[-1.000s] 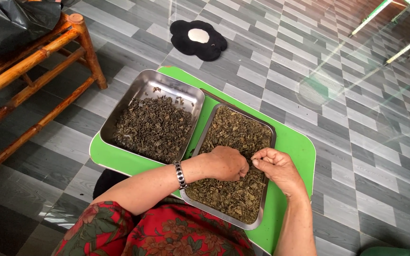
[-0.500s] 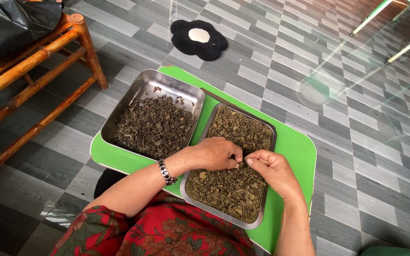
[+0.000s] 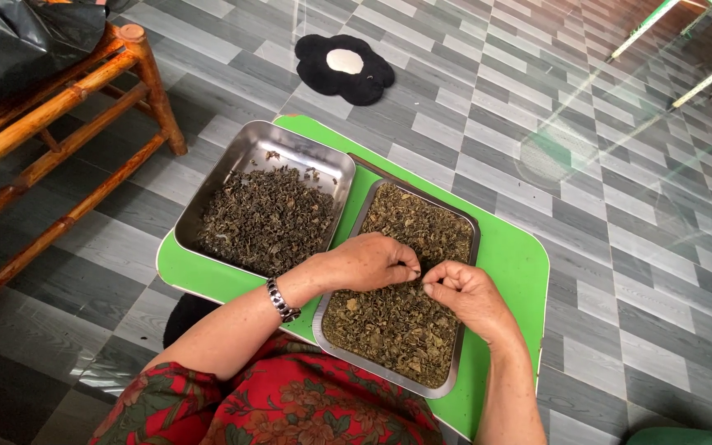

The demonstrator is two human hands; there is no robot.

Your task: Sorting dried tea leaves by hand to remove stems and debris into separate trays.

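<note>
Looks like a home living space: grey checkered tile floor [image 3: 471, 91], bamboo chair [image 3: 51, 124] alongside, flower-shaped black cushion [image 3: 344, 67] lying on the floor, low green table [image 3: 508, 255] bearing two steel trays [image 3: 249, 156] of dried leaves [image 3: 265, 218].

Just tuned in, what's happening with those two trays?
A person sits over a green table that carries two metal trays of dried dark-green leaves. Both hands work over the right tray: the left hand and right hand meet above its middle, fingers pinched together as if picking at small bits of leaf. The left tray, beside it, is untouched and bare at its far end. A bracelet sits on the left wrist.
</note>
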